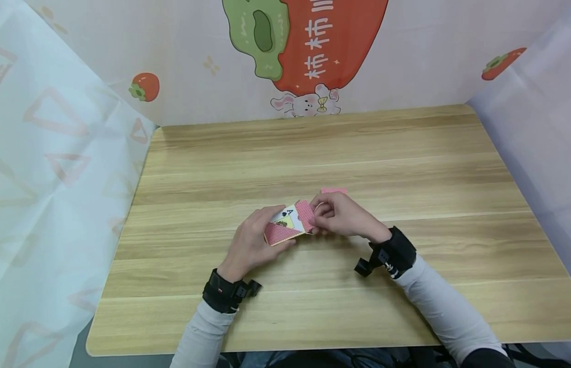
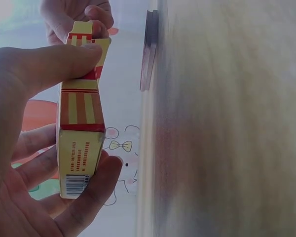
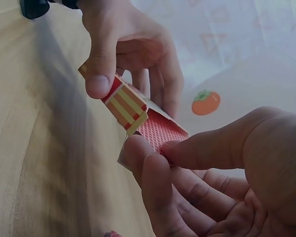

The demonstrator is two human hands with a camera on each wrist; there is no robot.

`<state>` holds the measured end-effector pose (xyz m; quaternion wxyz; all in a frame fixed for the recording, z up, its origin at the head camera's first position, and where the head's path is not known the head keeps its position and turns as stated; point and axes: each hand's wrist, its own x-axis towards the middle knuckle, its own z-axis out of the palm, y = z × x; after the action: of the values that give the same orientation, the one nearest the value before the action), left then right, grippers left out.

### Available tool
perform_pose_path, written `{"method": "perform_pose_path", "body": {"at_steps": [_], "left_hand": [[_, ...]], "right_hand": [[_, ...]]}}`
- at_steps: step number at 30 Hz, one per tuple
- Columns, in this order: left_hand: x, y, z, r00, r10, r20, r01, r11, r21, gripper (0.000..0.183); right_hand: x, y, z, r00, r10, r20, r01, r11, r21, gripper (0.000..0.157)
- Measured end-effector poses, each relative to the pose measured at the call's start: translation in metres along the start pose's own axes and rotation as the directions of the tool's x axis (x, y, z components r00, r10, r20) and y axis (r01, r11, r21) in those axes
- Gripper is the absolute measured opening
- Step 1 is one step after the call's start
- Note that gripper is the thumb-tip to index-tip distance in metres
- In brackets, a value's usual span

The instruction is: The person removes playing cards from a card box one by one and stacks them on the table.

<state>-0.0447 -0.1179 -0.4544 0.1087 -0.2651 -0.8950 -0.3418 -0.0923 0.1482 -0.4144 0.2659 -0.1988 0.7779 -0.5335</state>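
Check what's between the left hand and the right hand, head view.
The card box: the left hand grips it, and its opened end meets the fingers of the right hand. Head view shows it; right wrist view agrees.

Our left forearm [image 1: 204, 332] and right forearm [image 1: 443, 301] slant inward; our left hand [image 1: 252, 237] grips, thumb [image 2: 49, 64] opposite the fingers [image 2: 94, 190], while our right hand [image 1: 344, 214] pinches, its fingers bent

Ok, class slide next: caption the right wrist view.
Left hand grips a striped box; right hand pinches a red-patterned piece at its open end.
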Motion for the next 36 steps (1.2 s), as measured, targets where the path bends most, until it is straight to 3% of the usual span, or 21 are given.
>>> {"method": "perform_pose_path", "body": {"at_steps": [7, 16, 27, 36], "left_hand": [[0.001, 0.0, 0.0, 1.0, -0.007, -0.019, 0.007, 1.0, -0.015, 0.08], [0.001, 0.0, 0.0, 0.999, -0.032, -0.029, 0.032, 0.999, -0.019, 0.08], [0.001, 0.0, 0.001, 0.999, -0.031, -0.025, 0.031, 0.999, -0.017, 0.078], [0.001, 0.001, 0.001, 0.999, -0.03, -0.018, 0.03, 0.999, -0.012, 0.078]], "right_hand": [[-0.003, -0.004, -0.013, 0.999, 0.024, -0.046, -0.023, 0.999, 0.033, 0.02], [-0.01, -0.003, -0.042, 0.984, 0.021, -0.178, -0.03, 0.999, -0.045, 0.022], [-0.012, 0.004, -0.064, 0.97, 0.072, -0.234, -0.055, 0.995, 0.078, 0.037], [-0.003, 0.027, -0.075, 0.934, 0.127, -0.335, -0.078, 0.985, 0.155, 0.035]]}}
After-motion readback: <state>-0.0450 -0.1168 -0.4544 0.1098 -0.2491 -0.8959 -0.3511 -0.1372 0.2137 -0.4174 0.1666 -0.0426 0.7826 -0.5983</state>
